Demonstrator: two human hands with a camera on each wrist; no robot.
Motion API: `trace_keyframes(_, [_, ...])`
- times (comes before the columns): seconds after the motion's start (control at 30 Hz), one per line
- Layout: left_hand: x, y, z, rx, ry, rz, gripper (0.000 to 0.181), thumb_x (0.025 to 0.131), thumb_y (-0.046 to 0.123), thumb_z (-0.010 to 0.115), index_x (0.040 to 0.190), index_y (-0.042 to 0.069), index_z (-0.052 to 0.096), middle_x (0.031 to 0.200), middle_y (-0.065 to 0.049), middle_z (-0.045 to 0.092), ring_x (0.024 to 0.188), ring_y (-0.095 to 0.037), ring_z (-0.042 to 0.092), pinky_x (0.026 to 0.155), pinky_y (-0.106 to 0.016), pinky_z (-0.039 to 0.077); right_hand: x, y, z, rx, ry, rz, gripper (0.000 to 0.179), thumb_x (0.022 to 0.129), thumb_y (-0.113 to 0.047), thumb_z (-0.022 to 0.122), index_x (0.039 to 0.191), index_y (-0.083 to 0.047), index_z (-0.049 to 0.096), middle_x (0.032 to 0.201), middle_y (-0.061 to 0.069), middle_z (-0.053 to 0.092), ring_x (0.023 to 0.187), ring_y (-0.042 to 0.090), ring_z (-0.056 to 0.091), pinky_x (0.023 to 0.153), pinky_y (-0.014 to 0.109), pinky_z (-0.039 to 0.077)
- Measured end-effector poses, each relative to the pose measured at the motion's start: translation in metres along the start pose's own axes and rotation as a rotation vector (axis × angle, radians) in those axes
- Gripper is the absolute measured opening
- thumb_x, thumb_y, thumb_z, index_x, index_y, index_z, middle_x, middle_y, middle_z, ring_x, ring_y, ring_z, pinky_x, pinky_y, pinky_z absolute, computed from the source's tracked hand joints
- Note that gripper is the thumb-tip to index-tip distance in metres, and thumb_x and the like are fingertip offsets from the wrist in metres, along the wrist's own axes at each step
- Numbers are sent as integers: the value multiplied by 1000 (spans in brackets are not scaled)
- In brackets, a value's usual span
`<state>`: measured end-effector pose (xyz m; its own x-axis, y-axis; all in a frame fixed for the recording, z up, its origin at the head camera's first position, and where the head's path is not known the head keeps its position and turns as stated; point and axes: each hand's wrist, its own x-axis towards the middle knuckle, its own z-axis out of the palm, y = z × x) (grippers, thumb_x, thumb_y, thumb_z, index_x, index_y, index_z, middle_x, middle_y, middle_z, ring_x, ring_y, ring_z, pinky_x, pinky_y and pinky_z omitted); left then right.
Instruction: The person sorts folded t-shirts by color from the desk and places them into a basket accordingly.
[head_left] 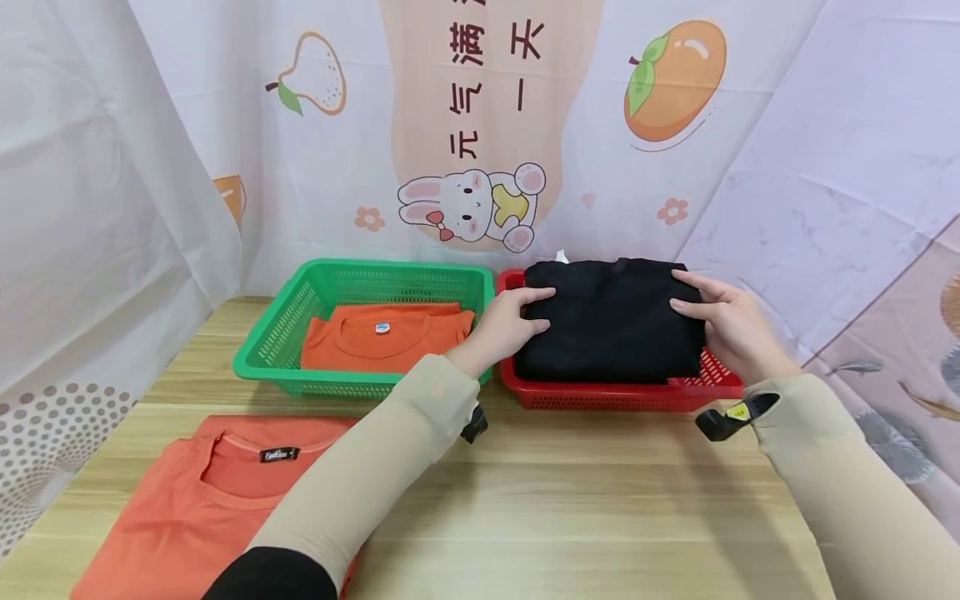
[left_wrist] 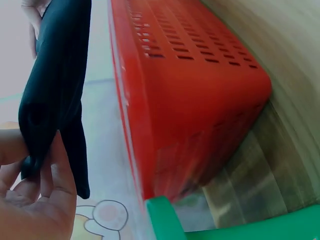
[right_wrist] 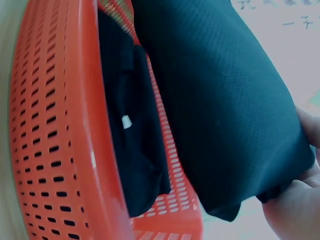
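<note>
Both hands hold a folded black garment [head_left: 611,321] by its two ends, above the red basket [head_left: 585,395]. The left hand [head_left: 498,329] pinches the left end, thumb on one side and fingers on the other in the left wrist view. At the opposite end, the right hand [head_left: 738,329] grips the folded edge. In the right wrist view, the held garment [right_wrist: 220,100] hangs apart from another black folded cloth [right_wrist: 135,155] that lies inside the basket and has a small white tag. The garment's exact kind cannot be made out.
Left of the red basket stands a green basket [head_left: 315,375] with a folded orange T-shirt [head_left: 382,342] in it. A larger orange-red shirt [head_left: 187,508] lies on the wooden table [head_left: 570,517] at the front left, partly behind the left forearm. A printed curtain [head_left: 322,183] hangs behind.
</note>
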<state>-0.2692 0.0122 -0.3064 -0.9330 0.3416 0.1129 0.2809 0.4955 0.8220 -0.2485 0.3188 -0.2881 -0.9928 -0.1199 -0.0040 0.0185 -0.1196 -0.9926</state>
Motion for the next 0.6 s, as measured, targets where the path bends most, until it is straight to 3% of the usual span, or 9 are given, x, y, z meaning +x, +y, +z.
trace_keyframes(0.07, [6,-3,1,22,-10,1,51,93,10,67,142,20,56,153,-6,46,143,-23,39,114,-41,39,6,3,-1,-15,18,0,59,95,0,61,149,-20,46,167,-7,-5,153,9,-1,87,10,48])
trace_keyframes(0.1, [8,-4,2,27,-13,-2,52,93,10,67,143,20,55,153,-6,46,143,-23,39,115,-41,38,9,4,-1,-31,30,0,59,95,0,62,148,-20,47,167,-5,-5,152,8,-2,87,9,47])
trace_keyframes(0.17, [11,-6,3,31,-13,-12,53,93,10,67,144,19,54,154,-7,44,143,-24,38,116,-42,37,13,7,-2,-51,41,3,60,94,0,63,148,-19,47,167,-3,-3,151,4,5,87,8,46])
trace_keyframes(0.3, [13,-11,8,33,9,-40,57,92,10,68,146,20,51,156,-9,41,144,-26,38,117,-43,35,20,14,-2,-46,68,22,61,91,2,66,147,-17,49,167,3,9,134,5,41,85,12,51])
trace_keyframes(0.37, [14,-15,11,43,23,-51,59,91,11,69,147,20,50,157,-9,40,144,-27,37,118,-43,34,23,17,-1,-51,91,27,61,90,1,68,146,-16,50,167,5,11,135,4,41,88,12,50])
trace_keyframes(0.5, [16,-21,18,62,49,-61,61,91,11,70,147,21,49,158,-10,38,145,-28,37,117,-45,34,28,21,2,-96,153,8,60,89,-1,71,144,-13,52,166,8,12,150,8,17,101,11,42])
trace_keyframes(0.6, [17,-25,21,66,63,-62,61,91,10,70,147,21,50,158,-12,38,145,-30,37,117,-46,35,30,23,6,-121,198,3,59,88,-2,72,143,-11,53,164,12,19,148,12,24,97,10,45])
